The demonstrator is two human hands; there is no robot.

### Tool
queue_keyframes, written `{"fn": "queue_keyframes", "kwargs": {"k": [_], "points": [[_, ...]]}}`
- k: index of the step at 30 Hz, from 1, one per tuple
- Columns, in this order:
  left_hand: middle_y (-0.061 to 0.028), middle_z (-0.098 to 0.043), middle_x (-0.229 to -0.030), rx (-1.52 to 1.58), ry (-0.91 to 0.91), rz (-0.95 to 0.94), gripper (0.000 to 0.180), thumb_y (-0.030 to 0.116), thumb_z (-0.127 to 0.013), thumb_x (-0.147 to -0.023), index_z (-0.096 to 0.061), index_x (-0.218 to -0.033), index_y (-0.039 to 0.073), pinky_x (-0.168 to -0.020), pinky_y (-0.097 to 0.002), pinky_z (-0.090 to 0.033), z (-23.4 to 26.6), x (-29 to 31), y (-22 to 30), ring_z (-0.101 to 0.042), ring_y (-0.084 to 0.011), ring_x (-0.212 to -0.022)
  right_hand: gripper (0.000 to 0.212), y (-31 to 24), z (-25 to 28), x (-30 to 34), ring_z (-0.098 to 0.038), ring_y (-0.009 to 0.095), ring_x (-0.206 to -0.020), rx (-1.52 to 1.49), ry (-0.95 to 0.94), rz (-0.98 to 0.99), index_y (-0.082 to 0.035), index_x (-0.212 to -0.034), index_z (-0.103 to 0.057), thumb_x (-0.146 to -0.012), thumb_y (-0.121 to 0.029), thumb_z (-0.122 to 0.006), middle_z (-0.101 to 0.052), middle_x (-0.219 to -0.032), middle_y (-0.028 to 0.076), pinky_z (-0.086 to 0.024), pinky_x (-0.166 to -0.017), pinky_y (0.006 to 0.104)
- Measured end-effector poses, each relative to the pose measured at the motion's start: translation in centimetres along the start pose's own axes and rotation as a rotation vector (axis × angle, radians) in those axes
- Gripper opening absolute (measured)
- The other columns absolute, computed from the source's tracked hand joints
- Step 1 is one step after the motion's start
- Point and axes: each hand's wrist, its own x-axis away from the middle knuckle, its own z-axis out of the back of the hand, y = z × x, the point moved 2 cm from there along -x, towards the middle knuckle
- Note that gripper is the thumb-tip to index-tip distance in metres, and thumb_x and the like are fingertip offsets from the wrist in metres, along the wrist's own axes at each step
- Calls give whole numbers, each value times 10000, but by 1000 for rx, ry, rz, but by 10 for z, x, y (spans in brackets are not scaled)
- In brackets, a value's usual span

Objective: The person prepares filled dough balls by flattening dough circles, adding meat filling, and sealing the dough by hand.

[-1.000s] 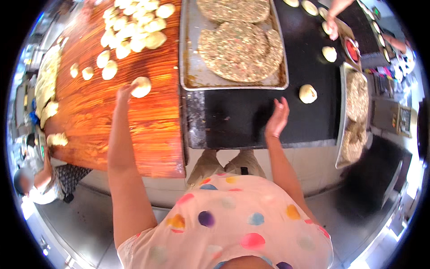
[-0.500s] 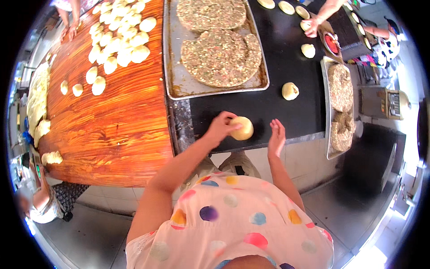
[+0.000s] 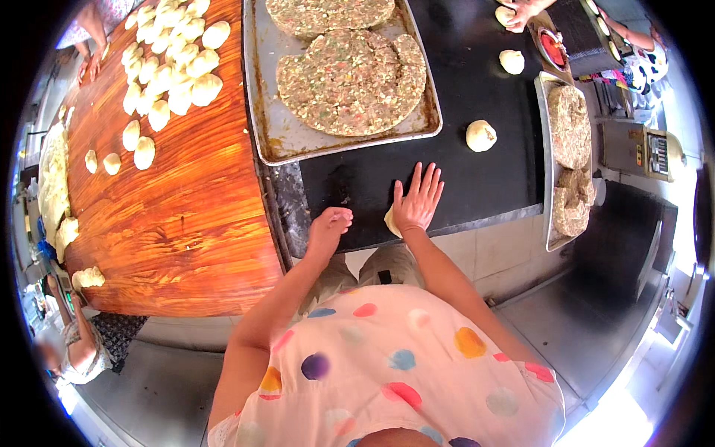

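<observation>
My right hand (image 3: pixel 419 200) lies flat, fingers stretched out, on a dough piece (image 3: pixel 390 221) near the front edge of the black work surface (image 3: pixel 365 179). The palm covers most of this dough; only its left edge shows. To the left, my left hand (image 3: pixel 330 226) hovers by the same edge, fingers curled in and nothing visible in them. A round dough ball (image 3: pixel 481 135) rests farther right on the black surface. Beyond my hands sits a large metal tray (image 3: pixel 298 149) bearing big rounds of chopped filling (image 3: pixel 350 86) with green and red bits.
Many dough balls (image 3: pixel 179 74) cover the far part of the wooden table (image 3: pixel 179 223) at left. On the right stands a narrower tray (image 3: pixel 551 201) of filling. A co-worker's hand (image 3: pixel 521 11) touches dough at the far right, near a bowl of red stuff (image 3: pixel 552 49).
My right hand has come in from the right and now presses on the dough piece. My left hand has let go of it and drawn back left. The view has shifted slightly.
</observation>
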Motion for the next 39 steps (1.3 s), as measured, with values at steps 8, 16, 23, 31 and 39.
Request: {"fn": "queue_keyframes", "kwargs": {"k": [8, 16, 23, 31, 39], "points": [[-85, -667, -1037, 81, -179, 64, 254, 227, -563, -990, -619, -1106, 7, -859, -291, -522, -7, 31, 4, -643, -155, -952, 661, 9, -14, -14, -150, 366, -1476, -82, -32, -22, -68, -1499, -330, -970, -448, -448, -210, -1579, 215, -89, -1195, 511], [-91, -674, -1046, 35, -132, 81, 263, 217, -536, -1006, -617, -1119, -6, -855, -287, -522, 4, 45, 19, -645, -151, -947, 684, -26, -5, -16, -187, 376, -1462, 30, 29, 137, -40, -1477, -352, -958, -473, -459, -236, -1563, 226, -109, -1190, 517], [-91, -666, -1055, 20, -153, 105, 279, 232, -527, -1013, -606, -1152, 3, -876, -297, -521, 0, 55, 11, -642, -161, -979, 670, -22, 14, 15, -227, 331, -1457, -106, -42, 318, -36, -1451, -392, -939, -451, -513, -272, -1551, 211, -125, -1193, 499], [-123, -613, -1256, -389, -242, -190, 400, 278, -570, -980, -561, -1284, 18, -990, -340, -459, -26, 42, 21, -585, -213, -1164, 669, 36, 5, 13, -194, 344, -1469, -209, 107, 90, -37, -1479, -337, -952, -413, -507, -224, -1564, 234, -120, -1196, 498], [-227, -253, -1550, -1329, -338, -819, 761, 381, -623, -897, -321, -1447, -50, -1188, -473, -187, -93, 14, 9, -236, -349, -1451, 514, 58, 9, 5, -298, 379, -1415, -567, 94, 8, -10, -1395, -468, -956, -264, -553, -250, -1555, 238, -242, -1161, 461]]}}
